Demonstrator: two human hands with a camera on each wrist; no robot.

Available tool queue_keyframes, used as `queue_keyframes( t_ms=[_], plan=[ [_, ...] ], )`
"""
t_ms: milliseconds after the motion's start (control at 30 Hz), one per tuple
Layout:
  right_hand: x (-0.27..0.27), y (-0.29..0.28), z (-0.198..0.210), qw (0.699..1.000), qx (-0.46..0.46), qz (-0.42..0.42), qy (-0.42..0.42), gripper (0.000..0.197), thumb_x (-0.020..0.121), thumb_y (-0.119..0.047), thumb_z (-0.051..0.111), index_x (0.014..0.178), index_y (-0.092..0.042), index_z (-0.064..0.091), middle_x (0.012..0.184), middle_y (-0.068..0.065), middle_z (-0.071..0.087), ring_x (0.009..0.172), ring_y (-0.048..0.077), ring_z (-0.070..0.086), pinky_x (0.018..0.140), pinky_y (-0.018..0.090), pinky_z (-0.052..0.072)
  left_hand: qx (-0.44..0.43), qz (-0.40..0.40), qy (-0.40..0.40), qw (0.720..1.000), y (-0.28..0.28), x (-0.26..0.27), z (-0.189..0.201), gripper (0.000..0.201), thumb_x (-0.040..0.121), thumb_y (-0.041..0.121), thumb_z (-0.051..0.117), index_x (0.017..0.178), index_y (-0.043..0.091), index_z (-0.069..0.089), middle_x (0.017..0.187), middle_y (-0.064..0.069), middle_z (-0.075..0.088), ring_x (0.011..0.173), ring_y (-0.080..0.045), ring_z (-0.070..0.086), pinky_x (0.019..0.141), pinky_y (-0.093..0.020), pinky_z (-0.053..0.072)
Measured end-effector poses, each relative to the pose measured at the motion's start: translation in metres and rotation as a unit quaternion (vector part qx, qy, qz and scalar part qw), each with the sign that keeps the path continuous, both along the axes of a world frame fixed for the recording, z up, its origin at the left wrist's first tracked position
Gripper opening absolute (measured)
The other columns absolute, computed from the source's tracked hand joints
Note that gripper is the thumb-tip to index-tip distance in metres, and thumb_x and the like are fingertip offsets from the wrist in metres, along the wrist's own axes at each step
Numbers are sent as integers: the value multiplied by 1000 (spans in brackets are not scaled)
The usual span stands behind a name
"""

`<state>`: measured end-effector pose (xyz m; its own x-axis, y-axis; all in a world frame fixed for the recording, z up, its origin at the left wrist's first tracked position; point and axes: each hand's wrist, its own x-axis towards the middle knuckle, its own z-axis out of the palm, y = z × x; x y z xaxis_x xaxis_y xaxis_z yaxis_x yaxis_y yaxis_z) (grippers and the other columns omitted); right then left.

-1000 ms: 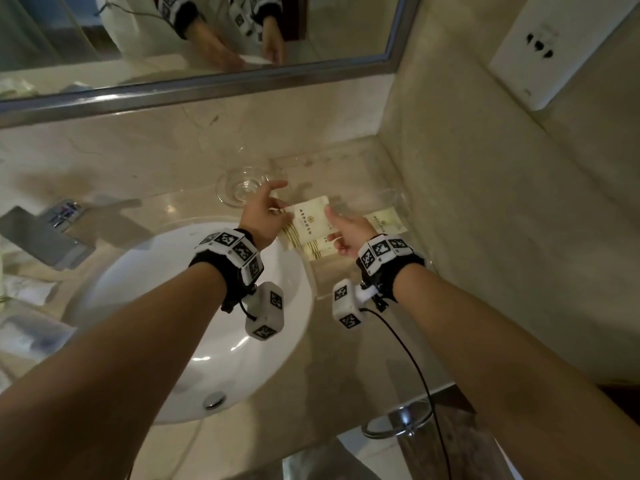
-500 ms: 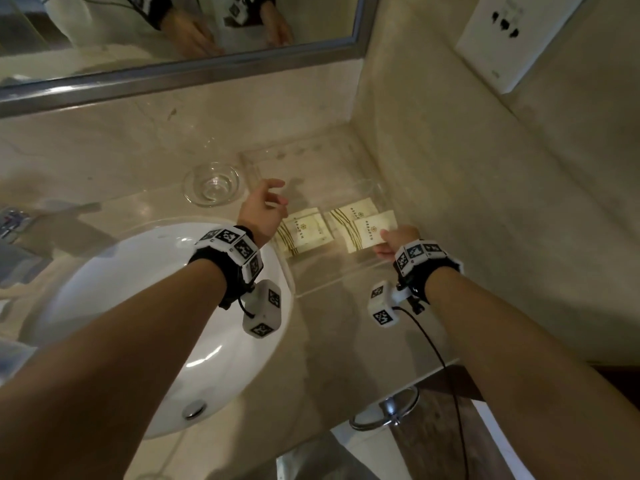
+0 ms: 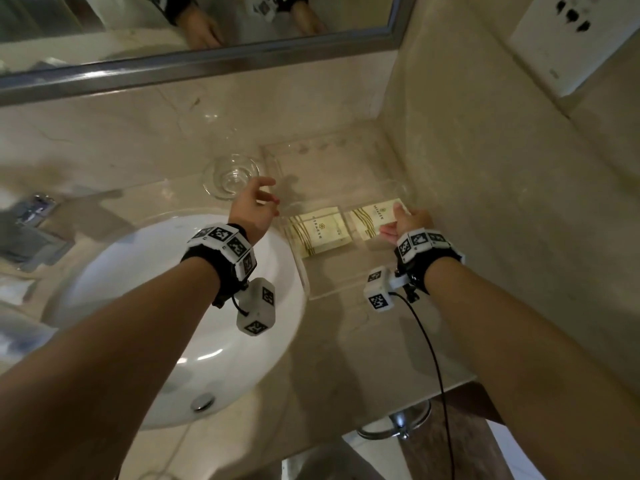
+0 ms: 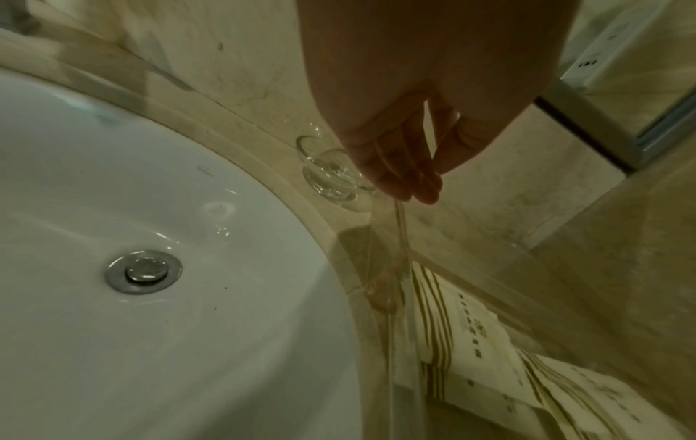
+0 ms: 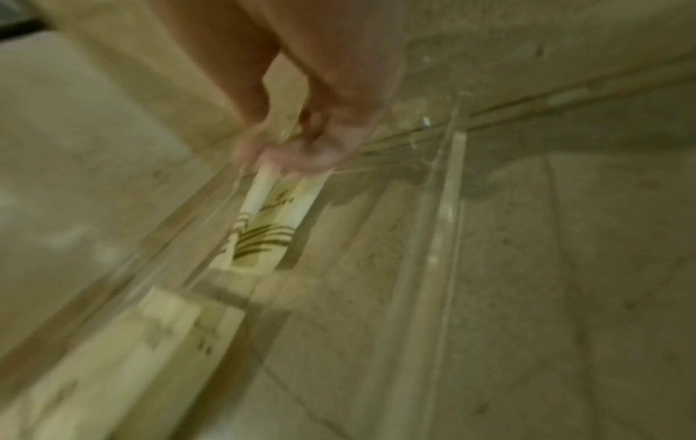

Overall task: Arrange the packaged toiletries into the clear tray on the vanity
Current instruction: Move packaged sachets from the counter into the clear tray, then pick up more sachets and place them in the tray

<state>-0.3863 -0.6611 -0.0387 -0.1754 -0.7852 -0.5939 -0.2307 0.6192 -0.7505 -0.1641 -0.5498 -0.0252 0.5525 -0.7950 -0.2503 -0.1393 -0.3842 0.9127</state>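
A clear tray [image 3: 311, 292] sits in the vanity's back right corner. Two cream packets with gold stripes lie side by side in it. My left hand [image 3: 264, 199] hovers over the tray's left wall [image 4: 400, 238] with relaxed fingers [image 4: 410, 181] and holds nothing; the left packet [image 3: 320, 232] lies just right of it. My right hand [image 3: 398, 221] pinches the near end of the right packet [image 3: 375, 213], low in the tray by the side wall. In the blurred right wrist view, thumb and fingers close on that packet [image 5: 271, 217]; the other packet [image 5: 132, 357] lies nearer.
A small glass dish [image 3: 231, 176] stands left of the tray, right behind my left hand. The white basin [image 3: 138, 306] fills the left, with a chrome tap [image 3: 33, 216] beyond. The marble side wall [image 3: 502, 202] hems in the tray on the right.
My right hand carried its packet rightwards and down to the tray's right side. My left hand let go of the left packet and lifted away towards the glass dish.
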Motion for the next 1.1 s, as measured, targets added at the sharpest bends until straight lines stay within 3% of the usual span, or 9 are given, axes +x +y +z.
queue_keyframes(
  t_ms=[100,167,267,367,500,600,700,967,1100],
  plan=[
    [4,8,12,983,-43,21,178,64,94,-47,44,133,3,40,128,18,58,105,32,64,87,38,54,1,7,-9,1000,3,5,2,44,85,-8,39,121,12,53,79,5,56,64,-11,56,59,-21,43],
    [12,16,23,984,-85,20,154,53,96,-40,42,129,1,39,127,17,56,109,33,60,82,36,46,-2,6,-16,1000,5,7,6,44,85,-8,39,121,12,53,78,6,55,64,-10,55,59,-20,42],
    [44,32,41,981,-168,59,77,27,96,-34,46,103,-9,42,95,9,58,84,26,58,69,29,39,-18,16,-20,999,15,17,18,41,85,-7,40,119,10,54,78,4,56,64,-11,55,63,-26,44],
    [99,57,62,957,-223,186,8,19,95,-30,50,93,-13,43,73,-7,49,64,9,49,63,27,42,-41,58,-32,997,34,38,35,36,86,-4,43,117,8,55,86,-6,59,63,-13,56,68,-31,45],
    [188,105,87,911,-257,315,-69,20,94,-30,53,98,-11,55,81,-5,55,79,14,54,74,26,47,-52,113,-74,990,81,79,57,35,86,-4,44,117,8,56,88,-7,60,63,-12,57,61,-23,46],
    [253,155,99,868,-271,408,-86,18,94,-28,52,91,-11,56,83,3,56,79,17,52,72,25,42,-52,182,-101,977,140,122,71,33,86,-3,46,115,6,57,81,-5,60,62,-10,57,63,-24,48],
    [302,205,105,828,-271,482,-93,26,94,-30,52,90,-7,62,76,1,58,76,18,53,71,28,44,-43,272,-133,952,204,157,79,26,86,2,48,109,5,61,81,-5,63,61,-13,58,65,-23,50],
    [375,328,85,745,-218,625,-84,25,95,-25,48,86,-5,61,62,-2,51,59,15,50,63,28,47,31,442,-138,886,360,208,62,22,87,12,49,104,8,62,84,-9,65,74,-25,64,80,-38,54],
    [398,373,55,711,-203,673,-21,23,93,-30,51,74,-17,52,80,3,60,80,23,59,82,37,53,129,482,-117,859,426,210,36,27,87,13,51,113,8,59,104,-14,66,94,-28,60,87,-35,46]
  ],
)
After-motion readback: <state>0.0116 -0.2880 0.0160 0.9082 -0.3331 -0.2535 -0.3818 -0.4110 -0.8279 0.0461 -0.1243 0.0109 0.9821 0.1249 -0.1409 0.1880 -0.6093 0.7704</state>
